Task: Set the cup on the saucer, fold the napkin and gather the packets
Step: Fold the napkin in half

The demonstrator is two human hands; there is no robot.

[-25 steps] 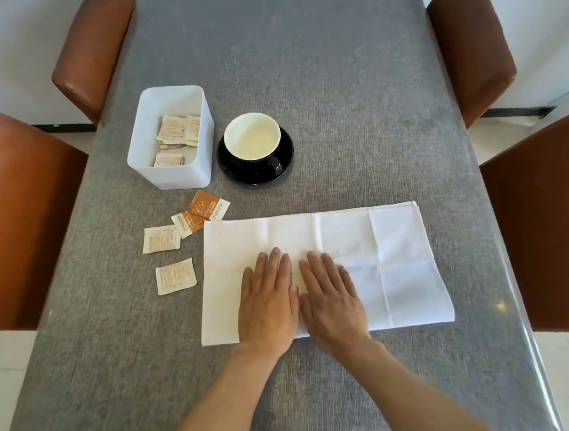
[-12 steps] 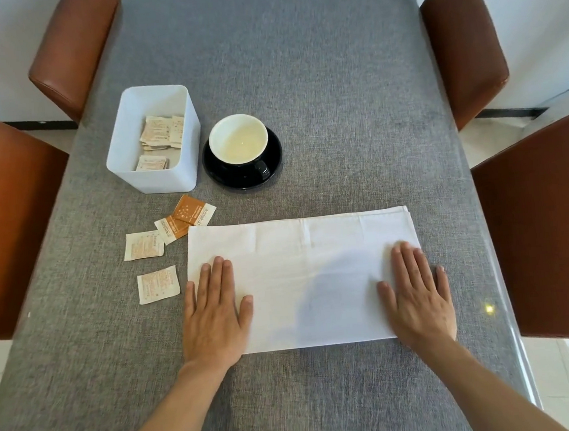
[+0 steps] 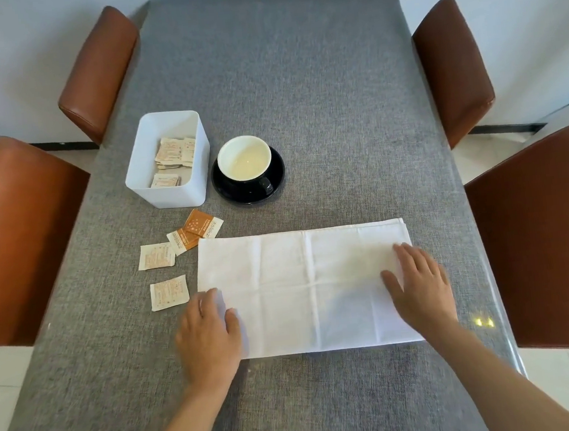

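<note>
White napkin [image 3: 308, 289] lies folded — right hand [image 3: 418, 289] flat on it, left hand [image 3: 209, 335] gripping its corner.

Bin [image 3: 171, 196] and cup [image 3: 243, 157] flank loose packets [image 3: 168, 292].
</note>
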